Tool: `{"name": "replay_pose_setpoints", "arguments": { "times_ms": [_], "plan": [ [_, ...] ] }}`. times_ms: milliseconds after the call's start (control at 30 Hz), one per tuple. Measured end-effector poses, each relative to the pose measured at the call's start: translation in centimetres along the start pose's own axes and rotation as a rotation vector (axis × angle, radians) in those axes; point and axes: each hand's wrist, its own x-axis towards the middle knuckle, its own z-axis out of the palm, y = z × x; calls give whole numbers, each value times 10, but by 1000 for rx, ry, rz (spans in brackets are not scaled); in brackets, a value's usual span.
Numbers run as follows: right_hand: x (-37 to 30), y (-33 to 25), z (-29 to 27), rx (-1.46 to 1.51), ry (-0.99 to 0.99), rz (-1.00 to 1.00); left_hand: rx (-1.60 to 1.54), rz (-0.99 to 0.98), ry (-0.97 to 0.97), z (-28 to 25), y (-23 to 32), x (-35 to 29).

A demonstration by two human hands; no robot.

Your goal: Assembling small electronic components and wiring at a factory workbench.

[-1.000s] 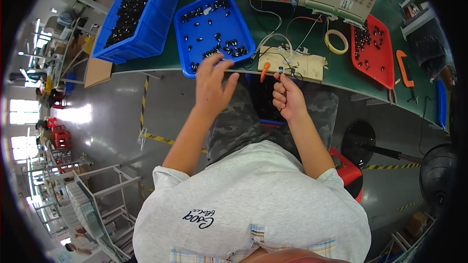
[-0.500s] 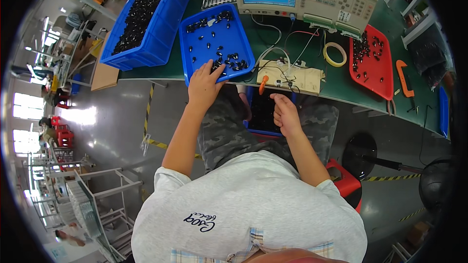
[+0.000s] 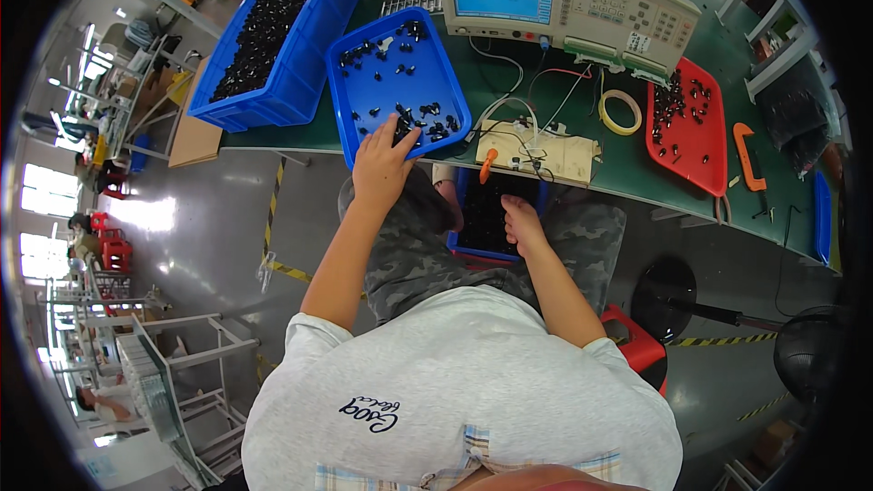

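My left hand [image 3: 384,165] reaches over the near rim of a shallow blue tray [image 3: 377,100], its fingers apart and touching small black parts [image 3: 427,118] that look like little components with metal leads. More of these parts lie scattered at the tray's far end. My right hand [image 3: 524,225] is closed just off the table edge, above a blue bin [image 3: 459,244] with dark contents under the table. What its fingers hold, if anything, is hidden. Close to it, an orange clip-like piece [image 3: 488,164] sits at the front of a pale wired board [image 3: 555,153].
A deep blue crate [image 3: 300,64] full of black parts stands left of the tray. Behind the board is a bench meter [image 3: 582,0] with a lit screen. Rightward lie a tape roll [image 3: 620,113], a red tray [image 3: 691,159] of parts and an orange-handled tool [image 3: 747,159].
My right hand has drawn back and down from the table edge, still closed. The parts in the blue tray lie more spread out, and the tray sits slightly shifted under my left hand.
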Motion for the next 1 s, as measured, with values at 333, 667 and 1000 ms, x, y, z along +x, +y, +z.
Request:
{"name": "replay_pose_setpoints", "arguments": {
  "times_ms": [333, 667, 1000],
  "plan": [
    [4, 4, -6, -18, -18, 33, 52, 4, 6, 2, 2, 0],
    [5, 3, -4, -11, -19, 87, 115, 16, -5, 5, 1, -1],
    [9, 6, -6, -8, -29, 105, 143, 25, 39, 9, 2, -3]
  ]
}}
